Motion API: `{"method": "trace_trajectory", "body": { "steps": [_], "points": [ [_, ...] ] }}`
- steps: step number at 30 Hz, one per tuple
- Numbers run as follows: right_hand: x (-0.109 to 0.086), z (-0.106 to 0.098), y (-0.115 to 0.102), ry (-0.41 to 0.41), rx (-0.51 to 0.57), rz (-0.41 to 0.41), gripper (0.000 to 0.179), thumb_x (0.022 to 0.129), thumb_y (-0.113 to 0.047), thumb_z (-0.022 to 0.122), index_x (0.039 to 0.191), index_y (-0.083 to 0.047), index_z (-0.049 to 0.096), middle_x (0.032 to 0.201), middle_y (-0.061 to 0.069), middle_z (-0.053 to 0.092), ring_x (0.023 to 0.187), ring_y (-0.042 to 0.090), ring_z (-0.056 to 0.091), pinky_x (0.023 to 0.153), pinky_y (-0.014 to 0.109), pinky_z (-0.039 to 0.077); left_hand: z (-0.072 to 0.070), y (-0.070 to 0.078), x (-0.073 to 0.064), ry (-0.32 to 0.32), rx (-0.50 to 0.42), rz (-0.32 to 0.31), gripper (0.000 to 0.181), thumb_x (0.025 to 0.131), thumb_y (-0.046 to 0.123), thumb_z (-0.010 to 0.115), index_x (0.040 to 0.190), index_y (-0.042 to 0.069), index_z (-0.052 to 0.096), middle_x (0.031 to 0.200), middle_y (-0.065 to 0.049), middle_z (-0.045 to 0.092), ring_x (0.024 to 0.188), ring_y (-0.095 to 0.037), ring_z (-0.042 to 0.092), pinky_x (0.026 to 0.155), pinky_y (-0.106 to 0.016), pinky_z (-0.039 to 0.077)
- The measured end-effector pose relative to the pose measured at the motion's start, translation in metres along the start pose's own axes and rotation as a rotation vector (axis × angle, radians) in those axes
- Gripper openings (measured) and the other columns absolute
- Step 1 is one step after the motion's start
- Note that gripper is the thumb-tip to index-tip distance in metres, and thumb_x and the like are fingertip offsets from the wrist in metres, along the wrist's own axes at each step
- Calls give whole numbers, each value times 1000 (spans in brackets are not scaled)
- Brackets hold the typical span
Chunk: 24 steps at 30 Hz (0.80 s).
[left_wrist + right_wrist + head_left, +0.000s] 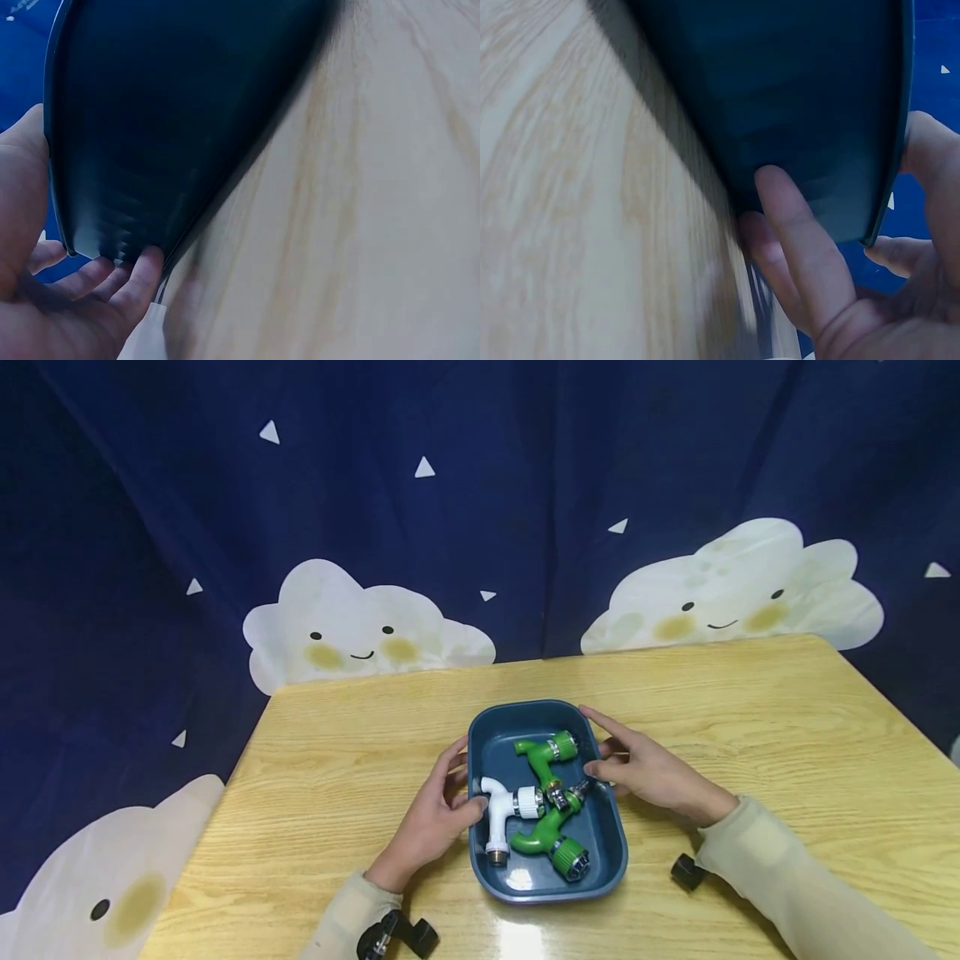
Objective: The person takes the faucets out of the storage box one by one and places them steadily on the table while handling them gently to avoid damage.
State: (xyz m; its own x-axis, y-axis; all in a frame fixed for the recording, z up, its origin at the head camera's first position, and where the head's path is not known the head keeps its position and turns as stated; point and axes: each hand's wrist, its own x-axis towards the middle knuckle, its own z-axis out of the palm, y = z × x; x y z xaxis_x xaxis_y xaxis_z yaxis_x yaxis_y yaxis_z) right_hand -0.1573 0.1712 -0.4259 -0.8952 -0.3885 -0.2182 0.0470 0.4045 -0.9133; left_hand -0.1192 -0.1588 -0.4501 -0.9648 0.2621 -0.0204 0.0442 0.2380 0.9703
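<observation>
A dark blue plastic bin (547, 897) stands on the table between my two hands. My left hand (429, 827) grips its left side, with the thumb over the rim and the fingers on the outer wall. On the right side my right hand (663, 779) holds the bin, its thumb over the rim and its index finger reaching to the far corner. In both wrist views fingers touch the outer wall (150, 135) low down. Inside lie a white faucet (501, 814), a green faucet (542, 760) at the back and another green faucet (551, 835) nearer me.
The light wood table (337, 777) extends on both sides of the bin. Behind it hangs a dark blue curtain (525, 485) printed with clouds and triangles. A black strap mount (401, 933) sits on the left wrist, and a black piece (687, 872) shows by the right sleeve.
</observation>
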Motion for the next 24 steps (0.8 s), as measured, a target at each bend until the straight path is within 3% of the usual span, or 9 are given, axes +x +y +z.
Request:
{"method": "trace_trajectory", "body": {
  "steps": [11, 19, 24],
  "points": [
    [-1, 0, -1, -3, -16, 7, 86, 97, -33, 71, 164, -42, 19, 124, 17, 47, 95, 22, 59, 76, 37, 59, 1, 0, 0, -6, -32, 2, 85, 90, 8, 69, 162, 29, 29, 156, -12, 45, 146, -33, 50, 104, -23, 51],
    [0, 1, -1, 19, -77, 13, 84, 96, -38, 72, 163, -44, 21, 123, 14, 56, 85, 21, 61, 74, 33, 53, 2, 0, 0, 0, -30, 1, 84, 90, 9, 69, 162, 29, 30, 156, -12, 45, 145, -33, 50, 105, -26, 52],
    [0, 1, -2, 21, -101, 6, 84, 97, -40, 71, 164, -42, 21, 122, 14, 60, 90, 22, 62, 75, 33, 52, 1, -1, -1, 0, -29, 5, 84, 91, 9, 69, 162, 28, 30, 155, -12, 45, 145, -33, 51, 106, -27, 51]
  ]
}}
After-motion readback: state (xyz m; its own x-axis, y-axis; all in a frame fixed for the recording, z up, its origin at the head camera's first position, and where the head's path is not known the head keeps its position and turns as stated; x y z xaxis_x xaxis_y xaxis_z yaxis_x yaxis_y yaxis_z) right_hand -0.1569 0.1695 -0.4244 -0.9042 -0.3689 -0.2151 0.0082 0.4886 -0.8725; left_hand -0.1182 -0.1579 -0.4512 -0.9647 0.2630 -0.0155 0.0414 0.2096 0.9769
